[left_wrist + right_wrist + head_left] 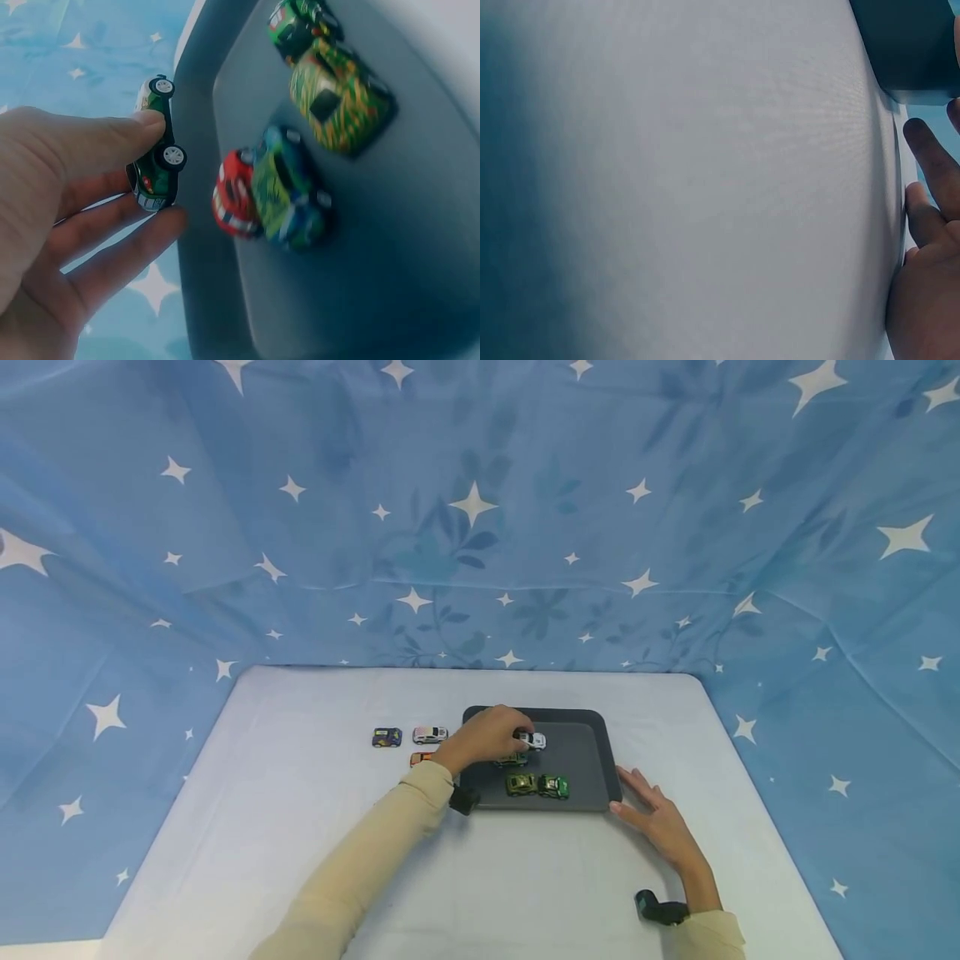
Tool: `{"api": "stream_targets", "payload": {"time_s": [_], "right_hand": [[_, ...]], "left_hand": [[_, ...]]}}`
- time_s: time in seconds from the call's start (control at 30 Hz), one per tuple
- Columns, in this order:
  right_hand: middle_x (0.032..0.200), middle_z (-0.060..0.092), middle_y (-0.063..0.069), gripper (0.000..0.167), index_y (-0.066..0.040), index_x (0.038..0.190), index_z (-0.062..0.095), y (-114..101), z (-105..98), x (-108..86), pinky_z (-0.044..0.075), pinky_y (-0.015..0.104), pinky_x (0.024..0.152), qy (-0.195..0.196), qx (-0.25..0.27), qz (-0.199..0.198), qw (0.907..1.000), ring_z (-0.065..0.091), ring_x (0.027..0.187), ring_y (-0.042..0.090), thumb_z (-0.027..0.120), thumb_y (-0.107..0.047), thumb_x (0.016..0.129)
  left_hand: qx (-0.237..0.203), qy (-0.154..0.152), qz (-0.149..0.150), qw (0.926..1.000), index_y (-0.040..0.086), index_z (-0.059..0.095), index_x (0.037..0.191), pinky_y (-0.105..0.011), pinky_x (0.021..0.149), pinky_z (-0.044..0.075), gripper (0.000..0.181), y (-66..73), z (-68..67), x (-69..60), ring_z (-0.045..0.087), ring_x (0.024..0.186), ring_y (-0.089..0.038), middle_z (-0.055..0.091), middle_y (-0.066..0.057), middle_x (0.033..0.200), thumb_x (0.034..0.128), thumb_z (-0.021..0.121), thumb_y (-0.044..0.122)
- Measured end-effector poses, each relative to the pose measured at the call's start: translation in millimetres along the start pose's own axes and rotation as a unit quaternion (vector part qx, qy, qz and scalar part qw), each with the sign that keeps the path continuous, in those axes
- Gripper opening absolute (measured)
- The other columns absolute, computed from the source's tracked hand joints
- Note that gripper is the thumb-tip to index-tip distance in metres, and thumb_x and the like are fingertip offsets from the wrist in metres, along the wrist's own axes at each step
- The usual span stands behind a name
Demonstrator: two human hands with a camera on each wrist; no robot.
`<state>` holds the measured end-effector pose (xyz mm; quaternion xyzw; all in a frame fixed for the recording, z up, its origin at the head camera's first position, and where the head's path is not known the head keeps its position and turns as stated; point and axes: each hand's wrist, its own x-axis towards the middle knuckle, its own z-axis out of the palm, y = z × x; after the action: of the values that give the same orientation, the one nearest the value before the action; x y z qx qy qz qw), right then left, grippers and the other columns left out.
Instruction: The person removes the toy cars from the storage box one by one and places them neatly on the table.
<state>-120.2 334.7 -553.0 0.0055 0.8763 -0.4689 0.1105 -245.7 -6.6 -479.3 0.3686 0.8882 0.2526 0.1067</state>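
Observation:
My left hand (487, 733) is over the left part of a dark grey tray (588, 752). Between thumb and fingers it pinches a white and green toy car (152, 154), side-on in the left wrist view. Below it in the tray are a red toy car (235, 196) and a blue-green one (289, 191), close together. A yellow-green patterned car (521, 785) and a green car (553, 787) stand side by side nearer the front. At the tray's front right corner my right hand (663, 828) rests with extended fingers, thumb by the rim.
Left of the tray on the white table (300, 793) are a dark blue toy car (387, 737), a white one (430, 735) and an orange one (421, 758), partly hidden by the left arm. A blue star-patterned cloth (525, 552) hangs behind the table.

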Motion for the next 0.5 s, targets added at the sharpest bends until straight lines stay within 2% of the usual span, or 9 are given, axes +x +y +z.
{"api": "stream_targets", "payload": {"time_s": [0.1,0.27,0.5], "right_hand": [[0.174,0.019,0.024,0.079,-0.012,0.165,0.043,1,1,0.9,0.002,0.074,0.123,0.001,0.002,0.0,1.0,0.002,0.161,0.05,0.076,-0.04,0.099],[0.175,0.018,0.023,0.08,-0.012,0.166,0.042,4,1,2.8,0.001,0.075,0.123,0.002,-0.007,0.001,1.0,0.002,0.161,0.049,0.075,-0.042,0.1],[0.175,0.017,0.024,0.08,-0.013,0.167,0.041,8,2,4.3,0.001,0.077,0.121,0.0,-0.012,0.002,0.9999,0.001,0.16,0.051,0.075,-0.044,0.1]], "left_hand": [[-0.015,0.004,-0.011,0.9998,0.009,0.075,0.132,-0.037,0.093,0.057,0.03,-6.6,-8.3,-9.6,0.071,0.104,-0.018,0.074,-0.005,0.129,0.1035,0.075,0.017],[-0.022,0.011,-0.027,0.9993,0.009,0.076,0.132,-0.041,0.099,0.056,0.029,-18.9,-19.4,-28.2,0.069,0.117,-0.021,0.074,-0.005,0.129,0.103,0.076,0.016],[-0.023,0.03,-0.046,0.9983,0.008,0.077,0.129,-0.043,0.097,0.057,0.028,-36.7,-31.7,-55.4,0.07,0.115,-0.023,0.075,-0.006,0.126,0.1015,0.077,0.013]]}}
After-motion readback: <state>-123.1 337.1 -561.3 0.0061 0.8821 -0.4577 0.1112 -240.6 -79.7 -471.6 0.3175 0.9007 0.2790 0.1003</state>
